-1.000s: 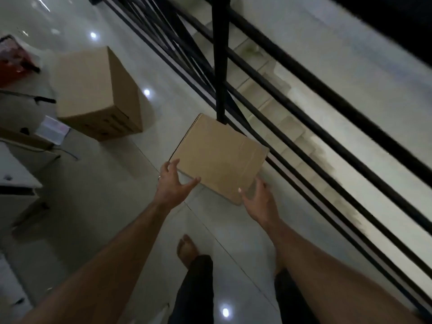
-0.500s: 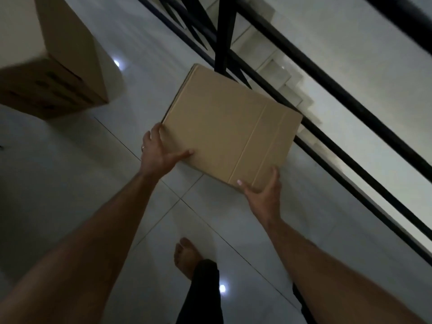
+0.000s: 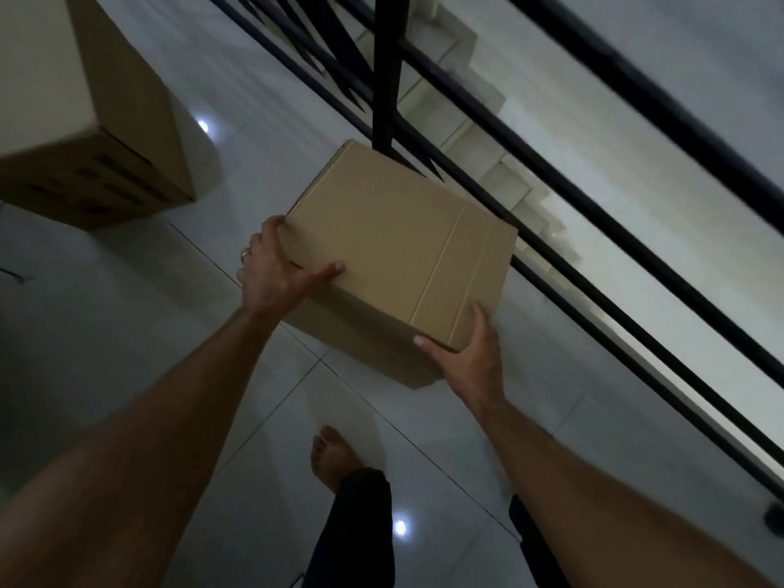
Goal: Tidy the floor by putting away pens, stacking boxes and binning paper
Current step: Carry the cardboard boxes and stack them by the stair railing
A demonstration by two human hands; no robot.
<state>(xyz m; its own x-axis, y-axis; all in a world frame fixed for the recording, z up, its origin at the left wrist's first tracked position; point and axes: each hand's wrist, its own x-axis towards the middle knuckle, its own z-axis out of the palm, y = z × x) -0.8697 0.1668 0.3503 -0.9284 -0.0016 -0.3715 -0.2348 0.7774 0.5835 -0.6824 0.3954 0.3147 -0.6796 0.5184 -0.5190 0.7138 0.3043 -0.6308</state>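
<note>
Small cardboard box [image 3: 399, 252] gripped in both hands, above the tiled floor [image 3: 127, 324].

Left hand [image 3: 271, 273] closed on near-left corner, thumb across top; right hand [image 3: 466, 354] clasps near-right corner, fingers [image 3: 481, 320] wrapped round its side. Black railing [image 3: 386, 70] just behind. Larger box [image 3: 85, 120] sits on floor, left, apart.

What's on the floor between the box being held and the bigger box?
Nothing: in the head view, only bare tiled floor separates the held box from the bigger box.

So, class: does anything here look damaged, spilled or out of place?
Nothing stands out. Both hands, left hand and right hand, grip the intact small box; the bigger box sits on the floor.
</note>
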